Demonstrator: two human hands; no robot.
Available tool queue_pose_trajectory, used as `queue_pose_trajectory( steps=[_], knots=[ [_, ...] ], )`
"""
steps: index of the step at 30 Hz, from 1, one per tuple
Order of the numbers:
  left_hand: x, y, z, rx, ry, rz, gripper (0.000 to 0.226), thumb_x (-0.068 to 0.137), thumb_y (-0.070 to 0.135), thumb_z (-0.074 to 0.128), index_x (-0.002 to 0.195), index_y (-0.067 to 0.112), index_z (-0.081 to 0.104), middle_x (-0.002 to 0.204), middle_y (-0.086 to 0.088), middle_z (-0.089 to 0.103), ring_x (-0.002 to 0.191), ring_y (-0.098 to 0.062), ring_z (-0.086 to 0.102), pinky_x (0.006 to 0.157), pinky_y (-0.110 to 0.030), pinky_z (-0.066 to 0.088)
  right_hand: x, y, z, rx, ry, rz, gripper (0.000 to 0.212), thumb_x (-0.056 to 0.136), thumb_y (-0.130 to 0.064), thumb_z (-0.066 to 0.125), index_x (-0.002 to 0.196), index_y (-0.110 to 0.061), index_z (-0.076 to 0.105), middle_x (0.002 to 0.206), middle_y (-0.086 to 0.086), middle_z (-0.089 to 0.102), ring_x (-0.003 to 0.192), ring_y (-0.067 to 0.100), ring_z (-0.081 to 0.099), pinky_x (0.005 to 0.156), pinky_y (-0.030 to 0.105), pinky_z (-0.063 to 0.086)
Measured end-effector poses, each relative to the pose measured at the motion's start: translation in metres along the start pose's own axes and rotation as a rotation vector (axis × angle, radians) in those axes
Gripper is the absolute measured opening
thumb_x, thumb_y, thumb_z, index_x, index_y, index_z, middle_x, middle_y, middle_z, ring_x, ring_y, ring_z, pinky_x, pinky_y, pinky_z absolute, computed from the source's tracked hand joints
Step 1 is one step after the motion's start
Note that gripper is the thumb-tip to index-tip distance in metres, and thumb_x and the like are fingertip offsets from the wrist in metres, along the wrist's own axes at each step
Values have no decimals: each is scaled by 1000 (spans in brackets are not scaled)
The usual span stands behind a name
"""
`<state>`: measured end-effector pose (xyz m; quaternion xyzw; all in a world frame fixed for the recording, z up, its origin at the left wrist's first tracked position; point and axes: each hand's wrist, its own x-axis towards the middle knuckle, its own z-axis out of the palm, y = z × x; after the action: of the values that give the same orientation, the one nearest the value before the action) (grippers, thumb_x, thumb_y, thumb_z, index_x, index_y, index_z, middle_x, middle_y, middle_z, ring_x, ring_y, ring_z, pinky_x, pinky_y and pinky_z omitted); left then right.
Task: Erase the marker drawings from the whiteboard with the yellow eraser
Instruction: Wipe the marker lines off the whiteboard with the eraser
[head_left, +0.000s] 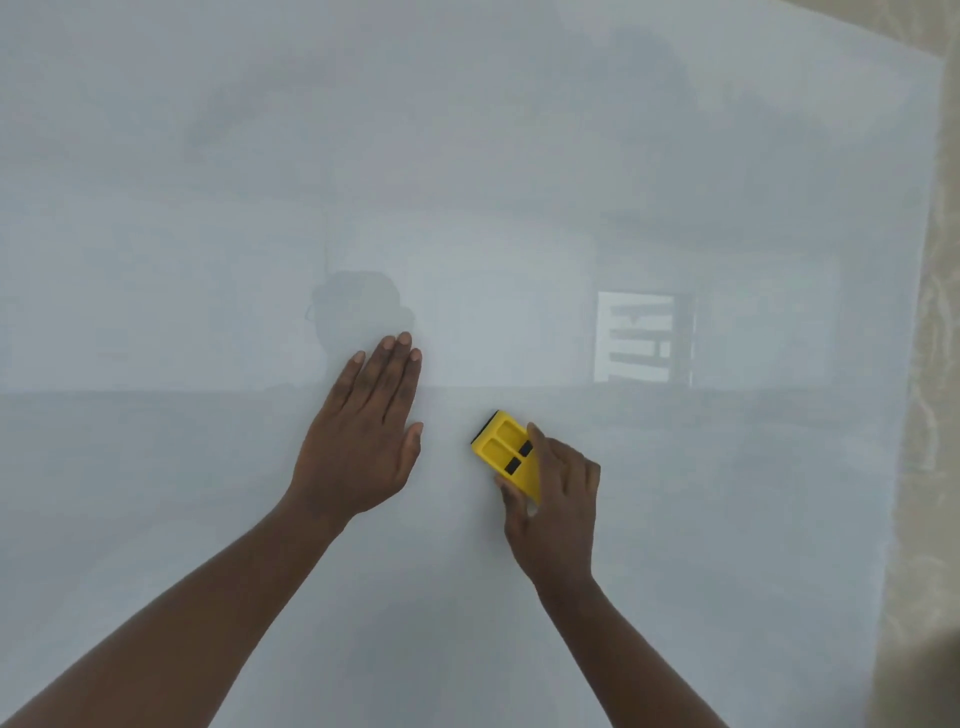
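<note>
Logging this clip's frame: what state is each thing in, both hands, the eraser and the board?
left hand: open, flat on the board
right hand: closed on the eraser
yellow eraser: held against the board, tilted
whiteboard: no marker drawings visible, only reflections

No words, numbers or brand marks I can read anywhere, none on the yellow eraser (508, 454) under my right hand (556, 506), only two plain black patches on its back, none on the whiteboard (519, 156) around it
</note>
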<state>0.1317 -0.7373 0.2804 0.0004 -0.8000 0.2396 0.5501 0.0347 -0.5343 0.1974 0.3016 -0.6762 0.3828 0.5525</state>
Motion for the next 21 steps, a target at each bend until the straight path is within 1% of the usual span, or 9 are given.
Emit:
queue_pose_trajectory(
  steps=[5, 8, 11, 14, 16, 18, 20, 21],
  knots=[
    [-54, -5, -5, -94, -89, 106, 66, 93, 19, 41, 153, -2, 28, 164, -20, 25, 153, -32, 23, 121, -50, 32, -17, -46, 20, 46, -102, -82, 55, 92, -36, 66, 140, -15, 49, 123, 7, 59, 104, 30, 54, 93, 37, 41],
    [-73, -4, -15, -175, -138, 59, 72, 85, 15, 53, 152, -4, 31, 162, -20, 27, 153, -32, 25, 120, -50, 33, -15, -69, 25, 48, -158, -145, 52, 95, -40, 60, 140, -16, 50, 123, 7, 60, 103, 29, 53, 92, 38, 43],
    [-80, -7, -27, -218, -136, -28, 75, 84, 20, 61, 150, -6, 34, 161, -21, 31, 152, -32, 27, 120, -50, 32, -4, -82, 23, -12, -209, -241, 54, 93, -42, 61, 139, -15, 51, 121, 7, 60, 101, 28, 52, 88, 39, 46],
    [-77, -15, -37, -202, -119, -44, 74, 88, 30, 61, 148, -6, 39, 156, -21, 41, 148, -33, 36, 120, -50, 34, 17, -85, 15, -70, -291, -407, 60, 90, -44, 64, 140, -15, 49, 119, 6, 60, 100, 27, 54, 84, 40, 49],
    [-72, -17, -44, -163, -119, -37, 67, 91, 35, 57, 144, -4, 46, 149, -19, 51, 140, -34, 47, 114, -49, 41, 34, -86, 10, -76, -330, -466, 63, 88, -45, 66, 140, -14, 49, 120, 6, 61, 103, 28, 55, 87, 39, 49],
    [-65, -17, -53, -134, -123, -84, 57, 94, 37, 51, 138, 0, 56, 138, -16, 61, 127, -33, 60, 102, -47, 49, 48, -87, 6, -41, -368, -481, 64, 88, -46, 66, 139, -11, 50, 122, 7, 61, 107, 29, 56, 90, 41, 48],
    [-59, -15, -63, -135, -151, -151, 53, 95, 37, 47, 133, 3, 60, 130, -14, 66, 114, -32, 66, 90, -44, 51, 58, -86, 3, -3, -395, -493, 64, 86, -45, 68, 136, -9, 52, 123, 8, 62, 110, 30, 57, 92, 42, 48],
    [-56, -14, -66, -147, -165, -166, 53, 94, 37, 48, 132, 2, 61, 128, -15, 66, 111, -33, 67, 87, -44, 51, 61, -85, 1, 21, -411, -494, 63, 86, -45, 69, 135, -8, 53, 123, 8, 62, 111, 30, 57, 93, 42, 48]
  ],
)
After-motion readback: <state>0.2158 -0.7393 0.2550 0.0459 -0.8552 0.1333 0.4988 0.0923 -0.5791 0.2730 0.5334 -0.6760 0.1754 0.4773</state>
